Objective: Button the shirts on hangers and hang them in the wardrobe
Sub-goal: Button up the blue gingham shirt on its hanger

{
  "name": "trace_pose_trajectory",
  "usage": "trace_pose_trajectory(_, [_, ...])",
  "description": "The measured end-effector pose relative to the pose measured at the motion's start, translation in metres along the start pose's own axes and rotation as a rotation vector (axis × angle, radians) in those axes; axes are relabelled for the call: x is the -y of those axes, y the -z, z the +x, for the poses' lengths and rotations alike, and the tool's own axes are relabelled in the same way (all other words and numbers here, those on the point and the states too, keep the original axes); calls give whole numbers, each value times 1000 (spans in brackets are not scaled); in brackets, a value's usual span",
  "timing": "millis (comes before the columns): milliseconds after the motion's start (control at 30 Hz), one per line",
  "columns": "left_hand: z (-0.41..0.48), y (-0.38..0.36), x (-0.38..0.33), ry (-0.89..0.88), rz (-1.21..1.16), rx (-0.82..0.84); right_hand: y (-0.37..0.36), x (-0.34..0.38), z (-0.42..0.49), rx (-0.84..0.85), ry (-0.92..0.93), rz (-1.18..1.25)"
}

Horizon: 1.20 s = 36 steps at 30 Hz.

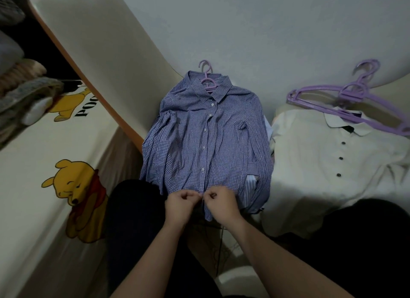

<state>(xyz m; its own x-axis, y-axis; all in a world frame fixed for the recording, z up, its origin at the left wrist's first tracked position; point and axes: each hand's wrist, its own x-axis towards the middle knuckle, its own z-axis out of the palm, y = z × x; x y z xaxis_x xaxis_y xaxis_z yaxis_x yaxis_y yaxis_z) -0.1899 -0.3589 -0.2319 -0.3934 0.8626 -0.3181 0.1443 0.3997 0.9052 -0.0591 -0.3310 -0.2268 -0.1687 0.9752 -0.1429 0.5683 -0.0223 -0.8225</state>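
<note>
Your forearms reach in from the bottom edge, and both hands meet at the lower hem of the blue checked shirt (206, 147). The left hand (180, 202) and the right hand (220, 200) are each curled, pinching the front edge of the cloth on either side of the lowest button (the button itself is hidden between your fingertips, so I cannot tell whether it is through its hole). The shirt lies flat before your knees on its lilac hanger (206, 80), collar away from you, and the buttons above look done up. The main risk is the pull: tug the hem toward you and the shoulders may slide down the hanger, or the striped shirt (250, 184) underneath may drag along with it. Thin, creased cloth can also bunch, so the button may slip back out. When you lift, the sleeves folded across the front could drop and snag. Room at the sides is tight. On your left a cream door panel (93, 53) with an orange edge slants just beside the sleeve, with the bed (26, 175) beyond it. On your right the white shirt (321, 164) lies just beside, with a stack of purple hangers (355, 102) on its collar. The freest way looks to be up, then left toward the dark opening (51, 53), probably the wardrobe, where folded clothes (20, 84) sit.
</note>
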Motion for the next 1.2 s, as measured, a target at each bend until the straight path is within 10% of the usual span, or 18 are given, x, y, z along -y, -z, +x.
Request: trace_pose_trajectory(1200, [4, 0, 4, -71, 78, 45, 8, 8, 6, 11, 165, -365])
